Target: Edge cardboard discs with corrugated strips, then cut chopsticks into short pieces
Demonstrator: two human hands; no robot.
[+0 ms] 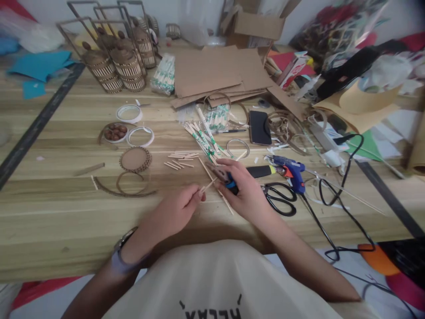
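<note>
Between the thumb and fingers of my left hand [181,204] is a thin wooden stick [209,185], its far end pointing up toward my other hand. My right hand [244,188] grips pliers with blue handles [229,180]; their dark jaws [215,169] lie close to the stick, and I cannot tell whether they touch it. Beyond my hands lie short cut stick pieces [182,155] in a small heap. Several longer sticks in green-printed paper wrappers [202,137] are spread behind them. Another bare stick [227,204] rests on the table beneath my right hand.
Black-handled scissors [282,199] and a blue glue gun [294,173] with a looping black cord lie at right. A phone [260,127] is behind. At left are a round cardboard piece [135,159], tape rolls [141,136] and bamboo-look lanterns [128,68]. Cardboard sheets [212,71] lie at the back.
</note>
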